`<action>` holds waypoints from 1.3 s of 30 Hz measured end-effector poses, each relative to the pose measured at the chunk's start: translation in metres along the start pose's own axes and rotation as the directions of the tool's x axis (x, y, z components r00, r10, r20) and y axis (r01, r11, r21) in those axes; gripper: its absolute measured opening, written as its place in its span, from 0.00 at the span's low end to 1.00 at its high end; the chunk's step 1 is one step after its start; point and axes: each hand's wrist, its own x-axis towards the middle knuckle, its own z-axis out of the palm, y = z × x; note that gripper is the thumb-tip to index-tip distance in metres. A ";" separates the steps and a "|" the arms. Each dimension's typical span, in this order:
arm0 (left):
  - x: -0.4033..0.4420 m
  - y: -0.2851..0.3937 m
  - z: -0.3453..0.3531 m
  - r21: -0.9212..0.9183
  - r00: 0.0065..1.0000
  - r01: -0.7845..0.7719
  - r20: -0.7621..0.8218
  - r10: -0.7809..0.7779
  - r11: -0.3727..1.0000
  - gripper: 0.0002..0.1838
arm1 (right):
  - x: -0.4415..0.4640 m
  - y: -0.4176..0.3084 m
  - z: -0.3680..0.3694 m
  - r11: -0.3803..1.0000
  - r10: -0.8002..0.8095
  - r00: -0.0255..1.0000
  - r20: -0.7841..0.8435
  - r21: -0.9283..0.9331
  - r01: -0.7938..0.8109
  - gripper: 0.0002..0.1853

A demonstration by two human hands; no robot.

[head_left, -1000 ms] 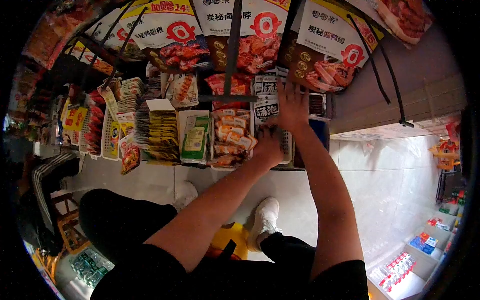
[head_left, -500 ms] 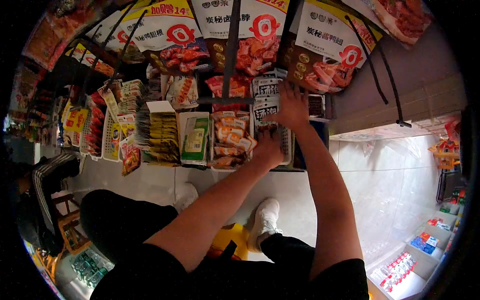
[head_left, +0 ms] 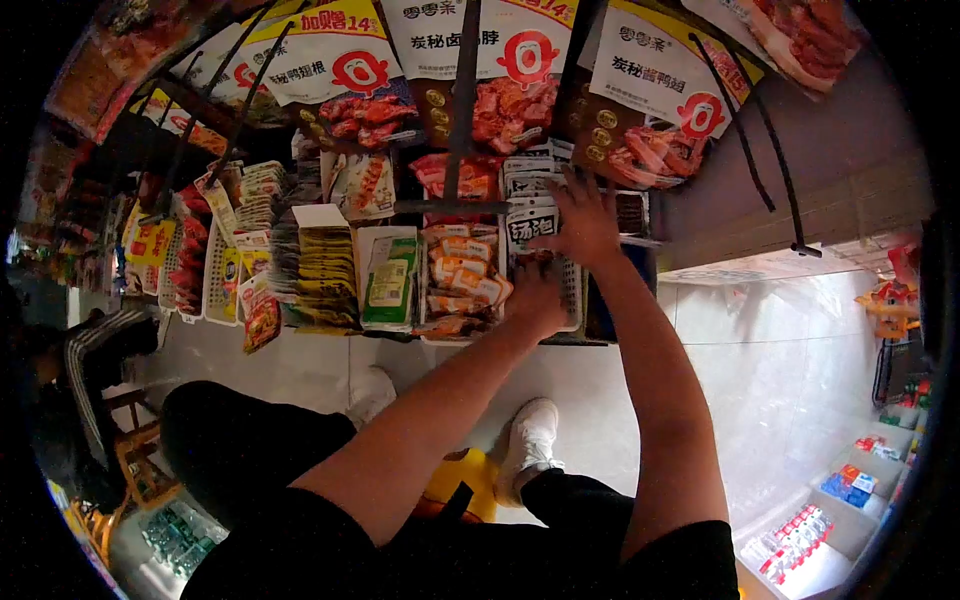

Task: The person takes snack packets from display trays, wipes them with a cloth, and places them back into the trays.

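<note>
Black-and-white snack packets (head_left: 532,226) stand in a row in a white plastic basket (head_left: 573,296) at the middle of the shelf. My right hand (head_left: 588,222) lies over their right side, fingers spread, its thumb across the front packet and the other fingers on the packets behind. Low in the front of the same basket is my left hand (head_left: 540,300), its fingers reaching forward against the front packet. These fingers are in shadow, and their tips are partly hidden. I see no packet lifted out in either hand.
Orange-and-white packets (head_left: 465,275) fill the basket to the left, beside a box with a green packet (head_left: 391,272) and yellow packets (head_left: 328,268). Large hanging snack bags (head_left: 660,100) and black hooks (head_left: 790,180) overhang the shelf. A seated person's sleeve (head_left: 85,370) shows at left.
My right hand has shifted slightly, its fingers sliding a little left over the packets. The rear packets now show more of their stacked top edges. My left hand stays nearly in place.
</note>
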 end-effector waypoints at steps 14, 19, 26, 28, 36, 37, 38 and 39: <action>0.008 -0.015 0.029 0.089 0.947 -0.152 -0.270 0.171 0.984 0.24 | -0.002 0.002 -0.018 0.982 0.091 0.996 -0.003 0.165 -0.089 0.54; -0.002 -0.005 0.009 0.093 0.963 -0.122 -0.230 0.141 0.988 0.32 | -0.025 0.015 -0.020 0.969 0.048 0.997 -0.062 0.243 -0.031 0.45; -0.023 -0.001 -0.004 0.209 0.966 -0.179 -0.148 0.212 0.962 0.21 | -0.047 0.015 -0.044 0.923 -0.068 0.998 0.004 0.381 0.061 0.32; -0.031 -0.007 0.005 0.234 0.929 -0.261 -0.203 0.309 0.937 0.20 | -0.055 0.007 -0.047 0.936 -0.094 0.991 -0.095 0.331 0.121 0.31; -0.141 -0.028 -0.065 -0.155 0.965 -0.259 -0.067 0.252 0.953 0.18 | -0.088 -0.016 -0.066 0.965 -0.112 0.981 0.159 0.255 0.069 0.26; -0.146 -0.045 -0.069 -0.089 0.967 -0.254 -0.007 0.255 0.963 0.17 | -0.092 -0.020 -0.070 0.969 -0.080 0.971 0.224 0.245 0.024 0.26; -0.147 -0.067 -0.074 -0.020 0.965 -0.254 0.055 0.255 0.967 0.16 | -0.096 -0.025 -0.074 0.973 -0.044 0.957 0.287 0.231 -0.025 0.26; -0.150 -0.087 -0.085 0.051 0.961 -0.259 0.114 0.252 0.964 0.16 | -0.100 -0.029 -0.078 0.974 -0.006 0.939 0.344 0.214 -0.072 0.27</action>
